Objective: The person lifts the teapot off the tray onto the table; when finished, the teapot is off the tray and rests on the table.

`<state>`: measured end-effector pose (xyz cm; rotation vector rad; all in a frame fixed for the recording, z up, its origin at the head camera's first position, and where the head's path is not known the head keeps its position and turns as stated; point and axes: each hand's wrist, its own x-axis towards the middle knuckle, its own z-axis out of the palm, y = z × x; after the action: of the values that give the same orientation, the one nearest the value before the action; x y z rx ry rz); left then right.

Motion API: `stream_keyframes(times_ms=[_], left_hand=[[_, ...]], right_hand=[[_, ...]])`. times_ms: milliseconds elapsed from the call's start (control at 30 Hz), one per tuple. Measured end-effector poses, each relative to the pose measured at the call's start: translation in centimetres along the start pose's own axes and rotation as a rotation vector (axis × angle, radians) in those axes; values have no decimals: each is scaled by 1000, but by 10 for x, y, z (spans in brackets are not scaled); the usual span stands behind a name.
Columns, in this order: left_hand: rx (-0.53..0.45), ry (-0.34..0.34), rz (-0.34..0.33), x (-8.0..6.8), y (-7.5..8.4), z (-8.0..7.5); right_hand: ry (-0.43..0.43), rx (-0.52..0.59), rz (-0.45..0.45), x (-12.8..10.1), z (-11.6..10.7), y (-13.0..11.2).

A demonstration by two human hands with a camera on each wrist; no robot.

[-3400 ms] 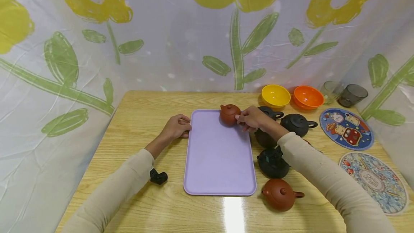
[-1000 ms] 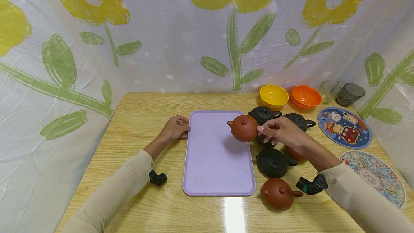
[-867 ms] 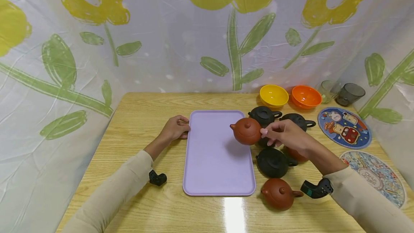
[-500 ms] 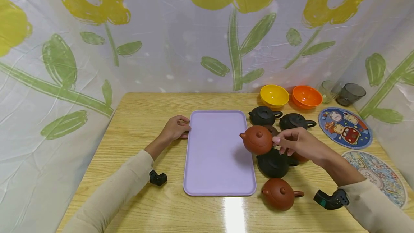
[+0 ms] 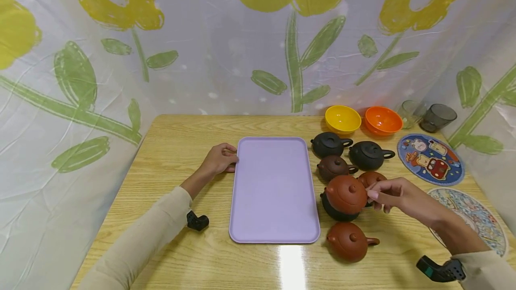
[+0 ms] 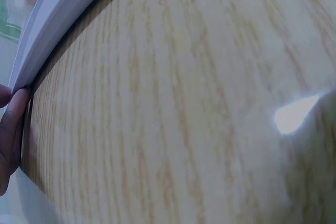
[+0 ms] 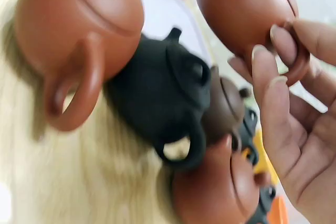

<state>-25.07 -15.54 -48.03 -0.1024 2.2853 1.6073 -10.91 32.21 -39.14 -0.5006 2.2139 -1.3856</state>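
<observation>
My right hand (image 5: 397,196) sits right of centre in the head view, fingers curled round the loop handle of a round reddish-brown clay teapot (image 5: 346,194), pinching it. In the right wrist view the same teapot (image 7: 244,11) fills the upper right of the frame, with my fingertips (image 7: 278,40) pressed on its handle. The pot hangs directly over a black clay teapot (image 5: 334,211), whose body peeks out beneath it; I cannot tell whether the two touch.

My left hand (image 5: 219,159) lies left of centre, fingers loosely curled against the left rim of the flat lilac plastic tray (image 5: 274,191). In the left wrist view a finger (image 6: 11,124) at the left edge touches the tray's edge (image 6: 58,14).

Just below the held pot stands another reddish-brown teapot (image 5: 348,241) on the pale wooden table (image 5: 177,129). Above it, toward the upper right, stand a dark brown teapot (image 5: 333,167) and two more black teapots (image 5: 328,143), (image 5: 367,155).
</observation>
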Motion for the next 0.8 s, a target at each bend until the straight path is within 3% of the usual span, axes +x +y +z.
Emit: stream_keyframes(times_ms=[200,600,800], left_hand=[[10,7,-1,1,1,0],[15,-2,16,0,0,0],[23,5,4,2,-2,0]], right_hand=[[-52,36,-42,-27,-12,24],[-65,97,87,-72,-32,63],[-120,234,75,-82,-31,85]])
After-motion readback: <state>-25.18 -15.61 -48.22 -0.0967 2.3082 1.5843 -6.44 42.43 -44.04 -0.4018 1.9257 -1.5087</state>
